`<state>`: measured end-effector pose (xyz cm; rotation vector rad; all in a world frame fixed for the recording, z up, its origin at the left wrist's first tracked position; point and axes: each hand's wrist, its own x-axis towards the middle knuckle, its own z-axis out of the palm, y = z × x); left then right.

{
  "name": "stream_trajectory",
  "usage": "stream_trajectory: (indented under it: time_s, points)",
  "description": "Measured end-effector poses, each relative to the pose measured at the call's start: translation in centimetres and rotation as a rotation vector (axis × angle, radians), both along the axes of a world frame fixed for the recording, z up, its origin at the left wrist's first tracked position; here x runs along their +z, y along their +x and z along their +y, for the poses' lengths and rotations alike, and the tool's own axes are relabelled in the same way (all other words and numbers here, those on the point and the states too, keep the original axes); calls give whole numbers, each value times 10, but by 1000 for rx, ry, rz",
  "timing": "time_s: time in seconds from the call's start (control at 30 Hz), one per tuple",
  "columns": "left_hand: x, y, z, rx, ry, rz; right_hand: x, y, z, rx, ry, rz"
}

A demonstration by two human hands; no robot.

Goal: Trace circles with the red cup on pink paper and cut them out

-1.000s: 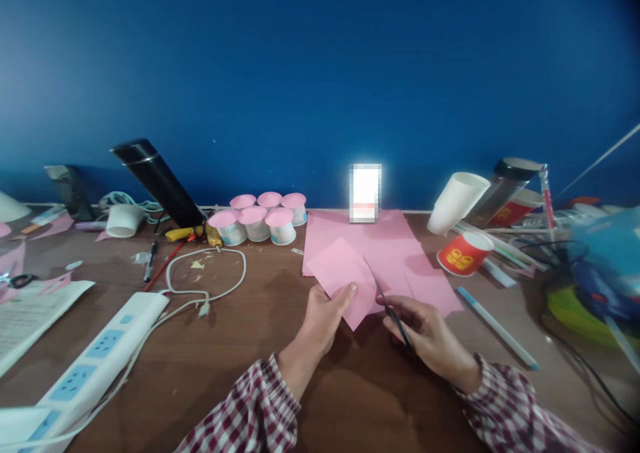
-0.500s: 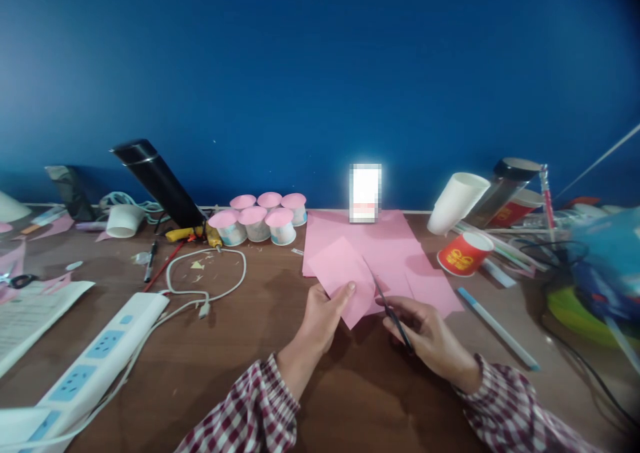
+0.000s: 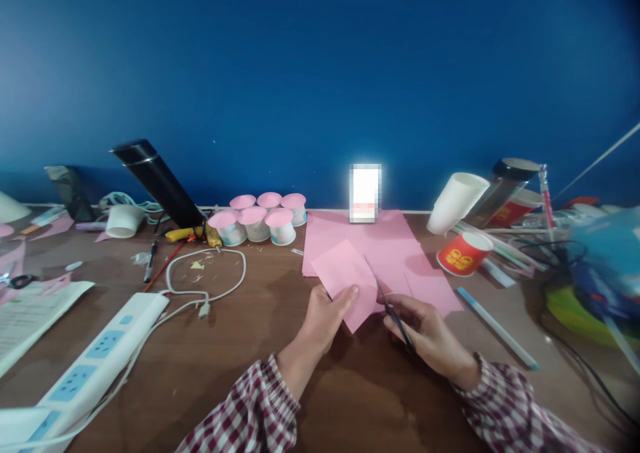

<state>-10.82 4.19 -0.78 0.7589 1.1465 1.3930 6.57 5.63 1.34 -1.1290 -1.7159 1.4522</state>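
The left hand (image 3: 323, 320) is pinching the small pink paper piece (image 3: 347, 281) at its near edge just above the worktop (image 3: 240, 346), while the right hand (image 3: 430, 336), gripping thin scissors (image 3: 393, 310), is angling their blades up-left into the paper's right edge.

One head-worn view — looking forward and slightly down across the table (image 3: 240, 346) toward the blue wall (image 3: 320, 73).
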Motion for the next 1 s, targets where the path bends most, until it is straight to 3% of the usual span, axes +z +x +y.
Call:
stream_trajectory:
  time_s: [1.0]
  points:
    - [-1, -1, 0, -16, 12, -2, 4, 0, 0, 2, -22, -2]
